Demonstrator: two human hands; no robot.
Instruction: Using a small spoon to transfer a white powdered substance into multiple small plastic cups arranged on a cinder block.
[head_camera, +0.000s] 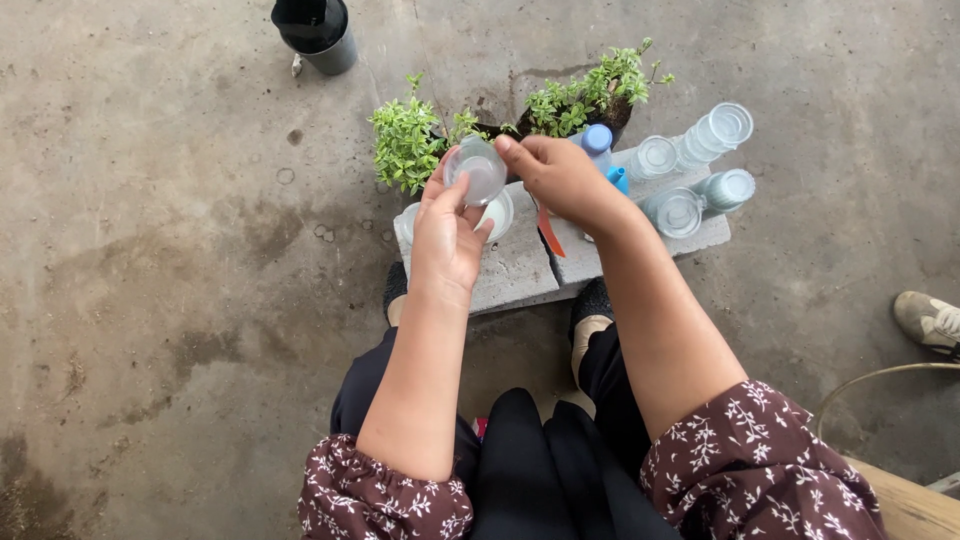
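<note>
Your left hand (447, 235) grips a clear plastic cup (477, 171); your right hand (560, 175) pinches its rim, apparently, at three o'clock.

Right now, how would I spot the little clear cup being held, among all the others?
Find the grey concrete block before the leafy green plants. Above its left end, the left hand and right hand lift one clear cup. It alone is off the block; the other cups lie at the right.
</note>
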